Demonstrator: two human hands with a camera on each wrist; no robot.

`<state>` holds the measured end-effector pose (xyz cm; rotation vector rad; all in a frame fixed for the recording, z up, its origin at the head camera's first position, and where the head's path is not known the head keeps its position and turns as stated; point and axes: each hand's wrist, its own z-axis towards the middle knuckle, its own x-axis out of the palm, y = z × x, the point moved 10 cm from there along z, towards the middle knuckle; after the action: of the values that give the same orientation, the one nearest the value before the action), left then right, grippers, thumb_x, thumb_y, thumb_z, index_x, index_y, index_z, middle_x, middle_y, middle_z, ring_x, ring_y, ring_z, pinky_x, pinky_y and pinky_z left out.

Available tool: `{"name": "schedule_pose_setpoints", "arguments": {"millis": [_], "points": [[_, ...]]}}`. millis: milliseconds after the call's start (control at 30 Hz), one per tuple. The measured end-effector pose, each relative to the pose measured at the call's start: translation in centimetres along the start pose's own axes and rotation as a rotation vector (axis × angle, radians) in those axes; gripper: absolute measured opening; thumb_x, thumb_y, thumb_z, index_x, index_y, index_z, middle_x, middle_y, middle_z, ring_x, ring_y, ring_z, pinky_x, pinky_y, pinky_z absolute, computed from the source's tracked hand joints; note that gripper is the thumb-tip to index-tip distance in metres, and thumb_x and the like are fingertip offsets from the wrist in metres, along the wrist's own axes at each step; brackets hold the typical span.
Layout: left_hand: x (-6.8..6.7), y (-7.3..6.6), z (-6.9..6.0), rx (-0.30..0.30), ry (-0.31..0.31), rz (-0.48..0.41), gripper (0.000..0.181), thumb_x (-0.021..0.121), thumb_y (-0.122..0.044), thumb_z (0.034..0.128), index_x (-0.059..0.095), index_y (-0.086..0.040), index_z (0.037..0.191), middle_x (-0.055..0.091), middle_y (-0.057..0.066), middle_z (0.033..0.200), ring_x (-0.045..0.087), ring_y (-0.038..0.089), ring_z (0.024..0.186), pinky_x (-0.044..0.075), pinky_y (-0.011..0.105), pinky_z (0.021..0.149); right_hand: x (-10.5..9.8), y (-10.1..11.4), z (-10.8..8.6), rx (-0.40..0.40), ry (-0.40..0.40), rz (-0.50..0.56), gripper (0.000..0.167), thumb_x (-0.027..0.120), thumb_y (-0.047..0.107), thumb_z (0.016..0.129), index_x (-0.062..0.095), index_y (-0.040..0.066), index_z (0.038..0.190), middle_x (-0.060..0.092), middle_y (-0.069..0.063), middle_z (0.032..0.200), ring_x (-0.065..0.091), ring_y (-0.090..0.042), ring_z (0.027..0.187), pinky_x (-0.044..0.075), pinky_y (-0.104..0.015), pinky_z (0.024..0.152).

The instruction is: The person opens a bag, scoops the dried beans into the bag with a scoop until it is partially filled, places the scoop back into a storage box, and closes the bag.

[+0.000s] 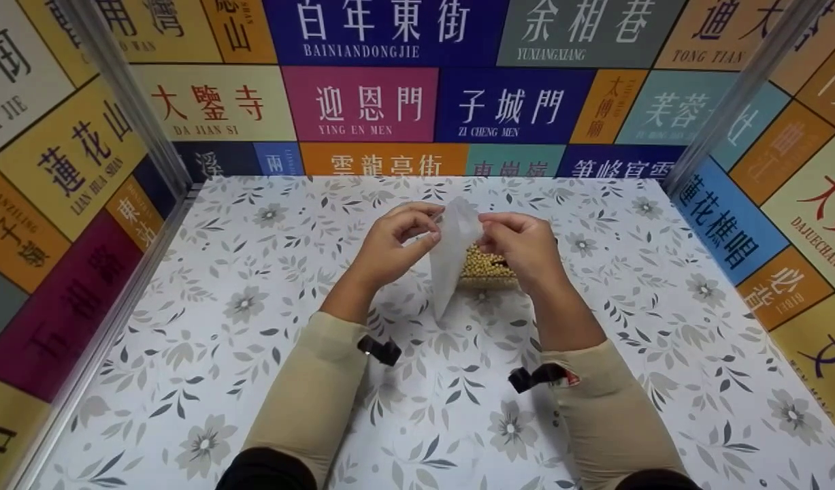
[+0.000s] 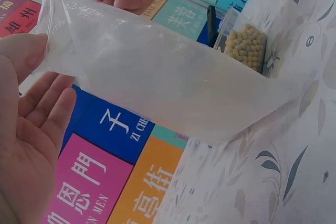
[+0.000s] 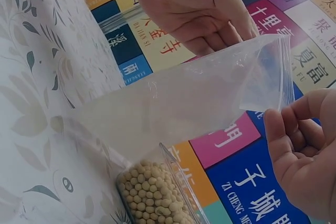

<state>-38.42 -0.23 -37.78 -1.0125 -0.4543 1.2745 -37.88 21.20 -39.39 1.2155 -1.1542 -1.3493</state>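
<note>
At the left, a beige sleeve [image 1: 308,388] ends above a dark wrist mount [image 1: 381,350], and beyond it the left hand [image 1: 402,241] pinches one side of a clear plastic bag [image 1: 450,265], thumb against the film near the top edge. The bag comes next, held up between both hands above the flower-patterned tabletop [image 1: 247,381]. Its film is cloudy and see-through, with a ridged strip along the top edge, and it tapers downward to a corner; whether that corner touches the tabletop, I cannot tell, nor whether the mouth is parted. Just right of the bag and partly behind it, a clear box [image 1: 488,282] sits on the tabletop, holding a heap of small, round, pale yellow beans [image 1: 482,264]. A narrow dark piece [image 2: 211,27] stands by the box's edge, too little seen to name. Farthest right, the right hand [image 1: 522,248] covers part of the box from view, its thumb and forefinger together on the bag's other top corner.
</note>
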Motion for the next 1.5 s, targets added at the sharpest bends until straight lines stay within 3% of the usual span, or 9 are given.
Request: {"name": "schedule_pose_setpoints", "arguments": {"millis": [200,467,667,833,933,1067,1233,1400,1500], "points": [[-0.9,0.6,-0.1,-0.023,-0.064,-0.036,0.010,0.075,-0.015,0.1004,0.075,-0.005,0.103,0.068,0.007,0.140,0.067,0.021,0.132,0.057,0.033,0.113,-0.9,0.2,0.5,-0.076,0.000,-0.038,0.031,0.070,0.025,0.105,0.076,0.005,0.127,0.076,-0.009,0.108,0.076,-0.018,0.093,0.066,-0.027,0.086],[-1.8,1.7,-0.1,-0.066,-0.120,-0.017,0.009,0.076,-0.014,0.0994,0.075,-0.005,0.101,0.070,0.006,0.137,0.069,0.019,0.129,0.058,0.030,0.111,-4.2,0.2,1.1,-0.136,-0.055,-0.235,0.043,0.071,0.044,0.103,0.073,0.018,0.137,0.073,-0.008,0.133,0.068,-0.012,0.117,0.056,-0.023,0.097],[-2.2,2.0,-0.1,-0.092,-0.148,-0.014,0.011,0.075,-0.015,0.0993,0.074,-0.004,0.101,0.071,0.005,0.137,0.069,0.019,0.129,0.058,0.031,0.111,-6.9,-1.0,1.5,-0.115,-0.046,-0.385,0.053,0.069,0.055,0.101,0.069,0.022,0.142,0.069,-0.006,0.145,0.063,-0.024,0.133,0.052,-0.043,0.113],[-2.5,2.2,-0.2,-0.105,-0.173,-0.008,0.008,0.075,-0.014,0.0992,0.075,-0.007,0.101,0.071,0.003,0.136,0.069,0.017,0.129,0.059,0.030,0.110,-8.4,-2.4,2.2,-0.113,-0.012,-0.487,0.059,0.068,0.054,0.102,0.063,0.020,0.150,0.057,-0.009,0.160,0.044,-0.036,0.155,0.036,-0.060,0.128],[-2.6,2.2,-0.2,-0.114,-0.177,-0.010,0.007,0.074,-0.014,0.0993,0.075,-0.008,0.101,0.071,0.004,0.137,0.069,0.017,0.129,0.059,0.031,0.110,-8.6,-3.5,2.8,-0.120,0.017,-0.591,0.060,0.066,0.052,0.104,0.060,0.019,0.153,0.050,-0.012,0.165,0.036,-0.039,0.160,0.031,-0.064,0.129],[-2.4,2.3,-0.2,-0.126,-0.178,-0.014,0.008,0.074,-0.015,0.0995,0.074,-0.008,0.101,0.069,0.004,0.138,0.068,0.018,0.130,0.058,0.033,0.112,-8.2,-5.0,3.4,-0.116,0.059,-0.730,0.055,0.061,0.047,0.108,0.058,0.017,0.154,0.047,-0.015,0.167,0.039,-0.041,0.158,0.033,-0.064,0.128],[-2.3,2.3,-0.1,-0.127,-0.178,-0.021,0.007,0.073,-0.014,0.0994,0.073,-0.007,0.102,0.068,0.005,0.138,0.066,0.018,0.133,0.056,0.034,0.114,-7.3,-6.7,3.7,-0.100,0.146,-0.793,0.052,0.059,0.032,0.111,0.052,0.012,0.158,0.045,-0.018,0.167,0.047,-0.043,0.151,0.042,-0.063,0.123],[-2.2,2.4,-0.1,-0.117,-0.177,-0.038,0.007,0.073,-0.012,0.0992,0.073,-0.005,0.101,0.067,0.008,0.139,0.063,0.019,0.137,0.055,0.033,0.115,-6.5,-7.3,4.0,-0.127,0.214,-0.850,0.050,0.058,0.021,0.111,0.051,0.005,0.157,0.048,-0.022,0.164,0.041,-0.044,0.155,0.037,-0.062,0.127],[-2.2,2.5,-0.2,-0.113,-0.178,-0.041,0.007,0.073,-0.011,0.0991,0.073,-0.004,0.102,0.067,0.009,0.139,0.063,0.020,0.137,0.055,0.035,0.116,-6.2,-7.3,4.0,-0.140,0.232,-0.892,0.046,0.057,0.021,0.111,0.056,0.004,0.154,0.054,-0.022,0.157,0.045,-0.045,0.150,0.038,-0.062,0.125]]}}
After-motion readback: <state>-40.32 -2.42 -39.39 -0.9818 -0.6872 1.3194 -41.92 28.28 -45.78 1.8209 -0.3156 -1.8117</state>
